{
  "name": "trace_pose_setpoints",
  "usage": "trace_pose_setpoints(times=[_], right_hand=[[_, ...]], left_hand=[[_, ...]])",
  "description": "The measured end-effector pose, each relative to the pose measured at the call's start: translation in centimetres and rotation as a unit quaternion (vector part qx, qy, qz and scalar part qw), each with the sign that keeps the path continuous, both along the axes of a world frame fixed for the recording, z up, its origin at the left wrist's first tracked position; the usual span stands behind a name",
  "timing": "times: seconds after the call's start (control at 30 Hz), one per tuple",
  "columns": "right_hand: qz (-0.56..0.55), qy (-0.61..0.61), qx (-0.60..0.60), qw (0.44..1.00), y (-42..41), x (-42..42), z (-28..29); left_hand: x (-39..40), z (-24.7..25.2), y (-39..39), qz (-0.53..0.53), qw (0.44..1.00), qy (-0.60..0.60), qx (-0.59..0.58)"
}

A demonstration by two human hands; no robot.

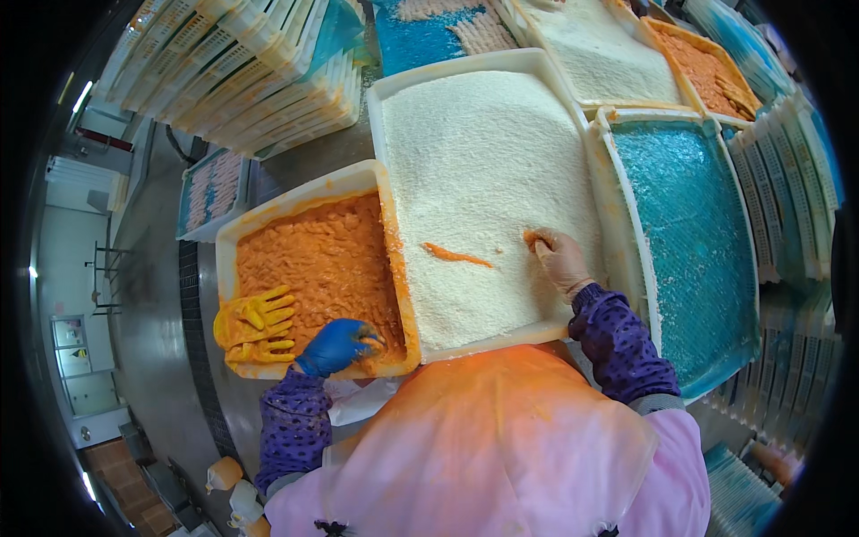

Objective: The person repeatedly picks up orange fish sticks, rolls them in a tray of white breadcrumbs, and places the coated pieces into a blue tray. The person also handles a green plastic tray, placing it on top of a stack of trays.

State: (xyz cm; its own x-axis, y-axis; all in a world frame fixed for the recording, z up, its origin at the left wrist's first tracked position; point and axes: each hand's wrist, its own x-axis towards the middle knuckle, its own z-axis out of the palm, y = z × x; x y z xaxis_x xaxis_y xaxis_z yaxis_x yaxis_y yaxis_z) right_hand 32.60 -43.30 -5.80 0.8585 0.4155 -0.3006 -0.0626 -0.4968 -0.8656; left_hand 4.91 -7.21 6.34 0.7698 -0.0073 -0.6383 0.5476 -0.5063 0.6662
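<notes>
My left hand (340, 348), in a blue glove, is at the near right corner of a tub of orange, wet meat-like pieces (315, 255), its fingers closed on a bit of the orange stuff. My right hand (558, 258), in a thin pale glove, is over a large white tray (463, 64) of whitish crumbs (483, 154), with an orange piece (531, 236) pinched at its fingertips. One long, thin orange strip (458, 256) lies on the crumbs left of my right hand. Yellow rubber gloves (258, 323) lie over the tub's near left corner.
On the right stands a tray lined with blue-green sheet (691, 235), with crates (795, 188) beyond it. Stacked white crates (248, 74) rise at the upper left. Further off are another crumb tray (604, 54), an orange-filled tub (701, 67) and a blue tray of pale strips (429, 33).
</notes>
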Motion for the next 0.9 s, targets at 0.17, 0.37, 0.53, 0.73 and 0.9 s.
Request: trace_pose_setpoints(times=[0.17, 0.37, 0.53, 0.73, 0.9], right_hand=[[-0.009, 0.024, 0.012, 1.000, 0.3, -0.1, 0.2], [-0.006, 0.023, -0.011, 1.000, 0.0, 0.1, 0.3], [-0.018, 0.033, 0.011, 0.999, 0.3, -0.1, 0.2], [0.000, 0.036, -0.016, 0.999, 0.1, -0.2, 1.6], [-0.003, 0.062, -0.016, 0.998, 0.3, 0.0, 1.8]], left_hand=[[0.5, 0.0, 0.1, 0.330, 0.923, -0.071, -0.187], [-2.1, -7.0, 1.6, 0.114, 0.865, -0.187, 0.451], [-0.4, -7.7, -1.5, 0.099, 0.907, -0.243, 0.329], [-0.3, -8.1, 1.7, 0.231, 0.968, -0.095, 0.006], [-0.6, -4.8, 1.5, 0.326, 0.938, -0.085, -0.079]])
